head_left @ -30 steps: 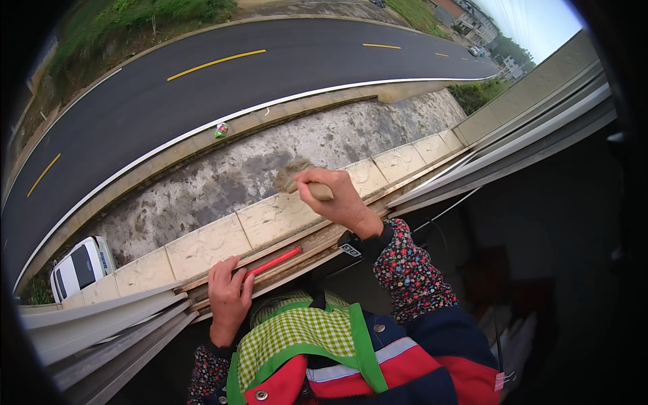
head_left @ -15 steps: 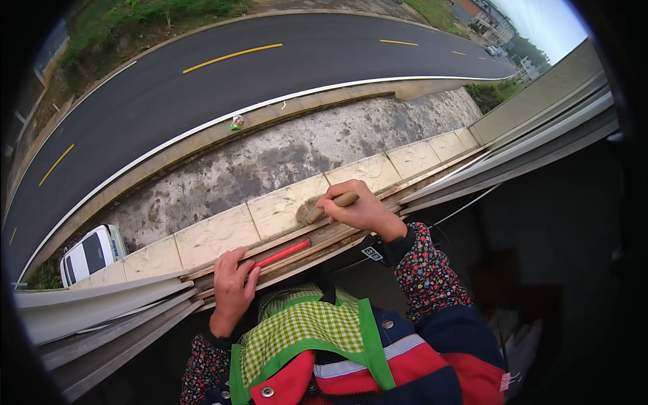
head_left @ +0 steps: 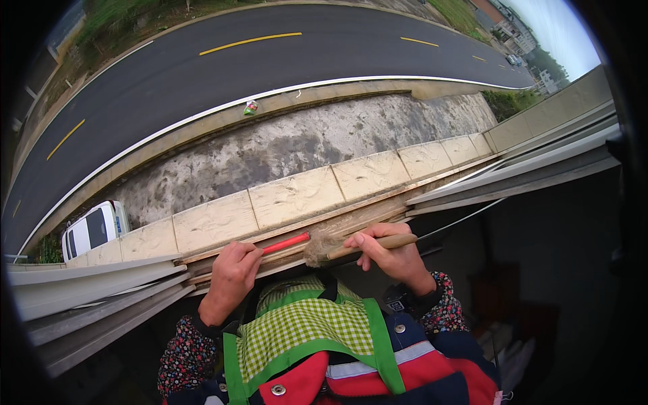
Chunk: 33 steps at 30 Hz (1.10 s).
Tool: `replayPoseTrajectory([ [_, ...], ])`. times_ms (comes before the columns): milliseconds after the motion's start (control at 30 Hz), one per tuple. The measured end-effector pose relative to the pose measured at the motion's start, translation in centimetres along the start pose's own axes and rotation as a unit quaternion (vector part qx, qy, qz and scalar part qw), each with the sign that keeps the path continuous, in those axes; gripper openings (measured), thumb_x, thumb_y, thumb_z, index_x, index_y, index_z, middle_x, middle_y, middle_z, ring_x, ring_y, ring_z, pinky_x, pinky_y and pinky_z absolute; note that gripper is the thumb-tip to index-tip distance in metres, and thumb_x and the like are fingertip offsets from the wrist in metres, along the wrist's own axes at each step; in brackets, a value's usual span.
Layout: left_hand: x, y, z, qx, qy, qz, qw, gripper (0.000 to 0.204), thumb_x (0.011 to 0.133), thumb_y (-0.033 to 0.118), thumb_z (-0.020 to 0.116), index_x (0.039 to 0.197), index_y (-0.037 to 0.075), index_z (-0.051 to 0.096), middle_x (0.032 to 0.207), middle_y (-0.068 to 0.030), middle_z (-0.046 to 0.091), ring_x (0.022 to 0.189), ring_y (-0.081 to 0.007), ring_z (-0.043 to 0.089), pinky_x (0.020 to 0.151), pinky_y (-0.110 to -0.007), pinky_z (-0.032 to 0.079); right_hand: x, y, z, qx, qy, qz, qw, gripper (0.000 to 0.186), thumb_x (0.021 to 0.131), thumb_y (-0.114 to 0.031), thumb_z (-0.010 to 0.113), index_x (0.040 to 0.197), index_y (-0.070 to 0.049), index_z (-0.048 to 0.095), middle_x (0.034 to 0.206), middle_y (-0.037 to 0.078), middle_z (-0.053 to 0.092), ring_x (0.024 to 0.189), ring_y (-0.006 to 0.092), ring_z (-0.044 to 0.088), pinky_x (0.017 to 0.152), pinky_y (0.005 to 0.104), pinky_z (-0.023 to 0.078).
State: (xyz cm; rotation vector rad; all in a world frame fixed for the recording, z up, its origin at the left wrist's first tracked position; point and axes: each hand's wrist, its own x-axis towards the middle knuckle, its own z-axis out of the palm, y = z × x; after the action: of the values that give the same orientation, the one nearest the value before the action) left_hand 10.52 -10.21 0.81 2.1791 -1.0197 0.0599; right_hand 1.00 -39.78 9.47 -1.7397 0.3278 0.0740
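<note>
My right hand is closed around the wooden handle of a brush. Its pale, shaggy bristles point left and lie over the inner side of the brown window track, close to the tip of a red rod. That slim red rod is gripped in the fingers of my left hand, lying along the track; its end under the fingers is hidden. Beyond the track runs a ledge of cream tiles.
Sliding window frames stand at the left, and more frames at the right. Past the ledge is a drop to stained concrete and a road. A white vehicle is parked below at left.
My right hand has brought the brush back from the tiled ledge toward me, onto the track, with the handle now pointing right. My left hand keeps hold of the red rod.
</note>
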Motion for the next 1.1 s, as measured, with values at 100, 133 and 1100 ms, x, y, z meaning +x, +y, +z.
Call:
replayPoseTrajectory([
  [100,0.4,0.1,1.2,-0.018,-0.004,0.001,1.000,0.015,0.079,0.001,0.074,0.094,0.002,0.070,0.092,-0.0113,0.066,0.085,-0.0313,0.065,0.073,-0.040,0.053,0.8,2.2,0.7,0.008,0.014,0.027,1.000,0.019,0.095,-0.011,0.062,0.087,0.002,0.074,0.065,0.004,0.067,0.053,0.0076,0.062,0.051,0.0227,0.049],
  [133,0.5,0.0,1.5,-0.017,-0.003,0.003,1.000,0.015,0.079,0.001,0.074,0.094,0.002,0.070,0.092,-0.0114,0.066,0.085,-0.0314,0.065,0.074,-0.040,0.053,0.9,2.8,0.4,0.023,0.017,0.029,0.999,0.020,0.095,-0.012,0.063,0.084,0.002,0.073,0.063,0.004,0.065,0.053,0.0079,0.062,0.049,0.0237,0.048],
  [1100,3.9,0.6,1.4,0.160,-0.215,0.079,0.960,0.014,0.083,0.009,0.058,0.097,0.007,0.060,0.077,-0.0084,0.063,0.074,-0.0289,0.065,0.063,-0.042,0.051,-3.1,2.1,-1.4,-0.280,0.223,-0.192,0.914,0.006,0.083,0.003,0.069,0.089,0.002,0.070,0.083,0.014,0.072,0.073,0.0242,0.072,0.066,0.0302,0.056],
])
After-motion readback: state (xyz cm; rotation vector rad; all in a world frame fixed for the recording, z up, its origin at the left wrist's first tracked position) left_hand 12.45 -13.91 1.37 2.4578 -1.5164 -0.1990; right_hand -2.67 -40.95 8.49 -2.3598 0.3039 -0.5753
